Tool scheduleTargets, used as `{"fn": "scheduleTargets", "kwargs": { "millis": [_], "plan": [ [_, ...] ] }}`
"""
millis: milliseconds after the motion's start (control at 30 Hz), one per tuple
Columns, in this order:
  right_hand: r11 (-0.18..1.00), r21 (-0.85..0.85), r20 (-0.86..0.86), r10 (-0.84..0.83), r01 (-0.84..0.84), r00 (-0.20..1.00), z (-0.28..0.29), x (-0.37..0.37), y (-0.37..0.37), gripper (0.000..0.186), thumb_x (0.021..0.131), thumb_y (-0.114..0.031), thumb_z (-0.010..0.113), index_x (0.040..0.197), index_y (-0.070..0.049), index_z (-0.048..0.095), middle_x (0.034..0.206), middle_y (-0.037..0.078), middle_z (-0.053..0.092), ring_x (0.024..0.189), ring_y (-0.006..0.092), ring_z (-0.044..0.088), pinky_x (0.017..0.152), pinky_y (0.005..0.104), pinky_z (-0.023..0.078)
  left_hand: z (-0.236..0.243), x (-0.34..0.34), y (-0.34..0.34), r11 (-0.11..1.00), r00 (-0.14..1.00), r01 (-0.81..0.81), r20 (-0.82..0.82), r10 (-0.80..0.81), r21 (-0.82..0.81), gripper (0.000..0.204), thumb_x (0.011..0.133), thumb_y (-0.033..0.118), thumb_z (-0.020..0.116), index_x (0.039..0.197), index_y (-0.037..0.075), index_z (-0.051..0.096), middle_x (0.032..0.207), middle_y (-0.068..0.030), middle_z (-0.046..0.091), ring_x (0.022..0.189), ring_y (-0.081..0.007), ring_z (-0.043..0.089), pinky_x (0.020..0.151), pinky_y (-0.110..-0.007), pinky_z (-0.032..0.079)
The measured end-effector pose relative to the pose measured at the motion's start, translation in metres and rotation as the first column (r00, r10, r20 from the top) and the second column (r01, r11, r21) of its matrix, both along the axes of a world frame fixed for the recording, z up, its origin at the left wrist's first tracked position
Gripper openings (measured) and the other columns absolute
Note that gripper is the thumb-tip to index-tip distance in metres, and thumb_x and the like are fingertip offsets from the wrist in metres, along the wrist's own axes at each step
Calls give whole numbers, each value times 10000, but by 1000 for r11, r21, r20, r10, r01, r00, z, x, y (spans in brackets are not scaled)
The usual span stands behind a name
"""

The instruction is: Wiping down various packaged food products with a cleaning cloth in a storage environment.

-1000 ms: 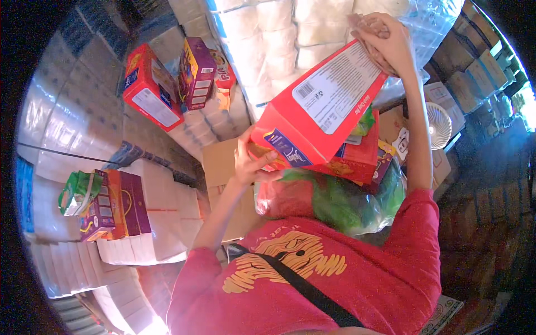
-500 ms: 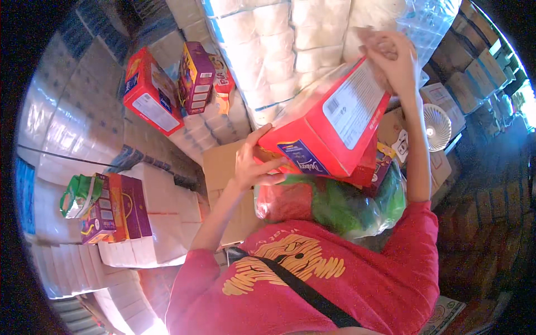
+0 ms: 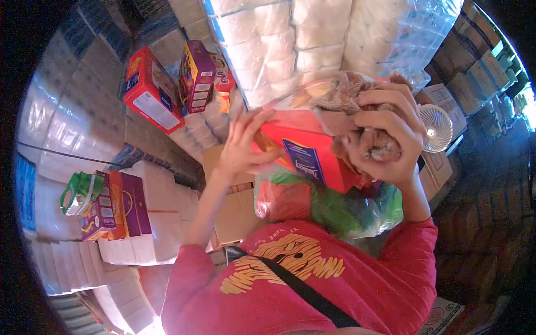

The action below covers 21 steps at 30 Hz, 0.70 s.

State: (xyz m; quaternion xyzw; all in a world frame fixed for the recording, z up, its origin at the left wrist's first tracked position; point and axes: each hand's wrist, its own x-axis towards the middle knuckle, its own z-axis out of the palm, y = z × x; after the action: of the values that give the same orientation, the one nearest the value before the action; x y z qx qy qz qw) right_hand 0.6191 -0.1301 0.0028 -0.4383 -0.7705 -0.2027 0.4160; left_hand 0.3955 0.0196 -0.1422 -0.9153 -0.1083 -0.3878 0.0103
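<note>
1. Red cardboard fills the middle of my view: a red box (image 3: 312, 153) held up at chest height, tilted, in front of the wrapped stacks of white paper rolls (image 3: 312, 50).
2. Left hand (image 3: 243, 142) sits on the box's near left edge, fingers spread and pressing flat against it rather than curled round.
3. Right hand (image 3: 385, 134) is up at the top right corner, fingers curled over a clear plastic bag (image 3: 335, 97) of brownish stuff that lies against the box; I judge it a firm grip on both.
4. Handling call: the box looks stiff and light for its bulk, so the edges and corners are the places to hold; the glossy faces could slide.
5. Below it, a soft see-through sack (image 3: 329, 204) with red and green contents bulges against the red shirt; floppy, needs support from under.
6. Hard to read: the box's far end is hidden behind the right hand, and the bag's contents blur.
7. Off left, more red and purple cartons (image 3: 167, 84) perch on the stacks, and another cluster (image 3: 109, 204) lower down.
</note>
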Motion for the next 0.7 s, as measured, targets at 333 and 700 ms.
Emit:
{"fn": "scheduleTargets", "kwargs": {
  "millis": [333,700],
  "plan": [
    [952,-293,-555,-94,-88,827,-49,28,18,265,666,-86,725,904,-32,622,856,62,624,792,136,565,754,267,444,-2,-21,36,985,965,-90,-231,122,144,730,501,189,755,1188,268,523,1340,-28,388,1183,-336,372,973,-484,364],
    [918,-397,-512,-218,-3,831,-71,40,55,282,713,-147,728,952,-41,624,892,66,630,843,146,597,750,283,486,-45,-30,4,460,985,-25,58,165,-887,686,690,23,656,1311,211,435,1271,-110,399,1133,-237,457,877,-394,474]
  ]
}}
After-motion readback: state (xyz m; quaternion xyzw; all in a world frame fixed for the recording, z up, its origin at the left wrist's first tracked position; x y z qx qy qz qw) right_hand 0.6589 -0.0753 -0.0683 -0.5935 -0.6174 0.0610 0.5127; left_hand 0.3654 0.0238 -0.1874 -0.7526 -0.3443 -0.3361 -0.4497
